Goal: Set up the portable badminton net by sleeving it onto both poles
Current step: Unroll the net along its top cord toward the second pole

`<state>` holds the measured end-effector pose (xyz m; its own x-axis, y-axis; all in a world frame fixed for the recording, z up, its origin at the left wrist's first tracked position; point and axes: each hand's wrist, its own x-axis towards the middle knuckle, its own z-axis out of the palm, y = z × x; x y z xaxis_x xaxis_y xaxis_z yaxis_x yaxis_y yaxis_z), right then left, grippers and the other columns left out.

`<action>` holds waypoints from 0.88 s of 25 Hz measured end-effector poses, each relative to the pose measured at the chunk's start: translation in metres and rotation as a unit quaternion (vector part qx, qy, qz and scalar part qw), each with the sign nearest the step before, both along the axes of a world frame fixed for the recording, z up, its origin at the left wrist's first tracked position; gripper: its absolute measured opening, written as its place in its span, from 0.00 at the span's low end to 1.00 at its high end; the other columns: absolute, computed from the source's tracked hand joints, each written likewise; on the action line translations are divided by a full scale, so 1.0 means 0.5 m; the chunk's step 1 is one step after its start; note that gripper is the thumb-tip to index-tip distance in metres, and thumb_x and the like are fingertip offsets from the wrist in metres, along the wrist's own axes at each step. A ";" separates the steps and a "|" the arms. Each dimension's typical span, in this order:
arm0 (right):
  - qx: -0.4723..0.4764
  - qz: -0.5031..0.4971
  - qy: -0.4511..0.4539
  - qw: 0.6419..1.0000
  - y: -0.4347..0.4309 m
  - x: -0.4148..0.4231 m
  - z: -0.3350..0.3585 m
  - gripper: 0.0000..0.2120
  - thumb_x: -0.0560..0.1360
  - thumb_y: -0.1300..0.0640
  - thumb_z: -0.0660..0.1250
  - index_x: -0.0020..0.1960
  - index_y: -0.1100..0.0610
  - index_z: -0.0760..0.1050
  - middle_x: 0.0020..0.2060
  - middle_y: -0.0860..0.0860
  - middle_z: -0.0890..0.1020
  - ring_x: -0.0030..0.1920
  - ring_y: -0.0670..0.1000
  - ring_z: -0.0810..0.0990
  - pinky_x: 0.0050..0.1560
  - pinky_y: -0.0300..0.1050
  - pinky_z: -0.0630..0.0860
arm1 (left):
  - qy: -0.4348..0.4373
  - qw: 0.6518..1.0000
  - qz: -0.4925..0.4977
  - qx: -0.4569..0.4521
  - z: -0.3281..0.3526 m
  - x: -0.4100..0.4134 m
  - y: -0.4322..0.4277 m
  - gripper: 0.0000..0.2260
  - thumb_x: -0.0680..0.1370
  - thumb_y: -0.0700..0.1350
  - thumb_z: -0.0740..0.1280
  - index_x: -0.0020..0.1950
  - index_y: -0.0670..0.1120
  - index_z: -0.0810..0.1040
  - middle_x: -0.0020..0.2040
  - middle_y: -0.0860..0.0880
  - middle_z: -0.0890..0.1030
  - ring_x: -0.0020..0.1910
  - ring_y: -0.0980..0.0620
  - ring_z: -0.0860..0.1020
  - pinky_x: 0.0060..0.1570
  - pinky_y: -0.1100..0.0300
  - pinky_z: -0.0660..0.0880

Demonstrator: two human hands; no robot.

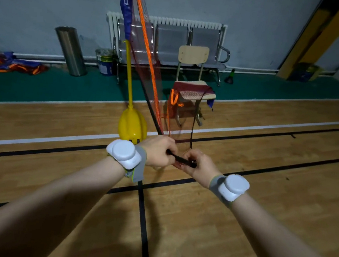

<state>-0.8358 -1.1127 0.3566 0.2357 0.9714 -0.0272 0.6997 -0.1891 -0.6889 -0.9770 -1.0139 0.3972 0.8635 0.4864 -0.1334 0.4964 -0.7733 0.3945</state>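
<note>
A yellow pole stands upright in its yellow base on the wooden floor. The net's blue sleeve is slid over the pole's upper part. The dark red net with an orange edge band slopes down from there to my hands. My left hand and my right hand both grip the net's black bottom edge, bunched between them just in front of the base. The rest of the net lies piled on a wooden chair behind.
A metal bench and a radiator stand against the far wall. A steel bin and a paint bucket stand left of the pole. Another folded net lies at the far left. A small cone stands right of the bench.
</note>
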 end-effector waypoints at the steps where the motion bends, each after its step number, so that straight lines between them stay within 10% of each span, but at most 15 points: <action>1: -0.020 0.011 0.007 1.000 0.004 -0.001 -0.014 0.06 0.71 0.63 0.69 0.45 0.56 0.73 0.42 0.49 0.74 0.44 0.48 0.72 0.40 0.34 0.64 | -0.019 1.000 0.002 -0.017 0.008 -0.006 -0.005 0.06 0.73 0.40 0.63 0.42 0.44 0.79 0.45 0.50 0.75 0.49 0.48 0.75 0.52 0.53 0.73; 7: -0.075 0.020 0.017 0.997 -0.006 0.022 -0.073 0.08 0.72 0.60 0.69 0.50 0.61 0.75 0.50 0.58 0.80 0.53 0.56 0.77 0.55 0.46 0.72 | -0.235 0.961 0.095 -0.114 0.054 -0.050 0.003 0.11 0.68 0.42 0.60 0.28 0.38 0.74 0.31 0.44 0.73 0.35 0.45 0.74 0.40 0.56 0.71; 12: -0.065 -0.004 0.035 0.997 -0.066 0.079 -0.056 0.05 0.73 0.59 0.68 0.41 0.57 0.72 0.39 0.49 0.72 0.40 0.49 0.71 0.42 0.40 0.67 | -0.179 0.962 0.190 -0.081 0.029 -0.044 -0.024 0.11 0.70 0.43 0.59 0.27 0.43 0.68 0.29 0.42 0.67 0.25 0.56 0.64 0.30 0.59 0.61; 15: -0.061 0.011 0.070 0.996 -0.124 0.105 -0.037 0.02 0.74 0.60 0.68 0.44 0.59 0.78 0.36 0.49 0.75 0.38 0.47 0.72 0.40 0.37 0.67 | -0.044 0.977 0.206 -0.006 -0.001 -0.014 -0.058 0.10 0.75 0.39 0.59 0.47 0.46 0.79 0.50 0.42 0.80 0.46 0.46 0.77 0.45 0.55 0.73; 18: -0.019 0.027 0.031 0.999 -0.178 0.119 -0.015 0.10 0.73 0.60 0.69 0.53 0.63 0.80 0.42 0.48 0.75 0.44 0.45 0.73 0.48 0.30 0.66 | 0.004 0.991 0.122 -0.046 -0.023 0.043 -0.130 0.28 0.75 0.34 0.57 0.72 0.54 0.63 0.74 0.51 0.61 0.72 0.49 0.63 0.69 0.58 0.64; 22: 0.029 0.040 0.028 0.998 -0.231 0.129 0.012 0.10 0.71 0.62 0.70 0.52 0.63 0.80 0.36 0.41 0.70 0.39 0.37 0.70 0.44 0.23 0.66 | -0.025 0.998 0.021 -0.047 -0.033 0.133 -0.226 0.21 0.73 0.38 0.61 0.64 0.51 0.74 0.65 0.50 0.73 0.66 0.50 0.70 0.65 0.54 0.69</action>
<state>-0.7715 -1.2282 0.3624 0.1573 0.9874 0.0182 0.6713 -0.0934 -0.7352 -0.9104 -1.1272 0.3809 0.8489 0.5103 -0.1377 0.5062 -0.7099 0.4898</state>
